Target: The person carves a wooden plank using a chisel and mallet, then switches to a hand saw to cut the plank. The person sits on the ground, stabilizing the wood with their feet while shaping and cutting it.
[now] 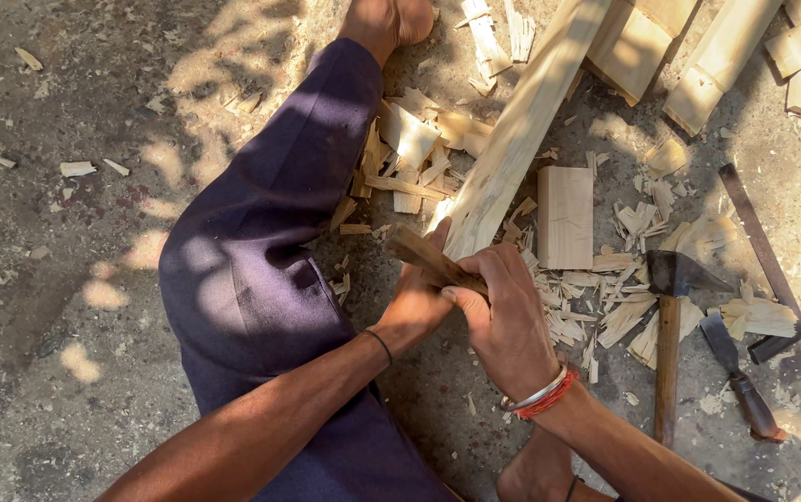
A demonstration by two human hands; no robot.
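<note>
The right hand is wrapped around a dark wooden tool handle, its fingers curled tight and clamped on the grip. The left hand sits just beneath and at 9 o'clock of it, pressed against the same handle; its fingers are mostly hidden behind the right hand, so I cannot tell how they close. The handle runs up toward 10 o'clock and meets the lower end of a long pale wooden beam, which slants away toward 1 o'clock across the floor. The working end of the tool is hidden where the hands and beam come together.

The right wrist wears a silver bangle and red thread (the left has a thin dark band). At 9 o'clock of the hands lies the person's bent leg in dark blue cloth, bare foot near the top edge.

At 3 o'clock of the hands, near but apart, lies an adze-like hammer with a wooden shaft, and further at 3 to 4 o'clock a chisel with a reddish handle. A short rectangular wood block rests just beside the beam at 2 o'clock. Pale wood shavings are scattered all around, thickest between the hands and the hammer. More cut timber pieces are stacked at 1 o'clock.
</note>
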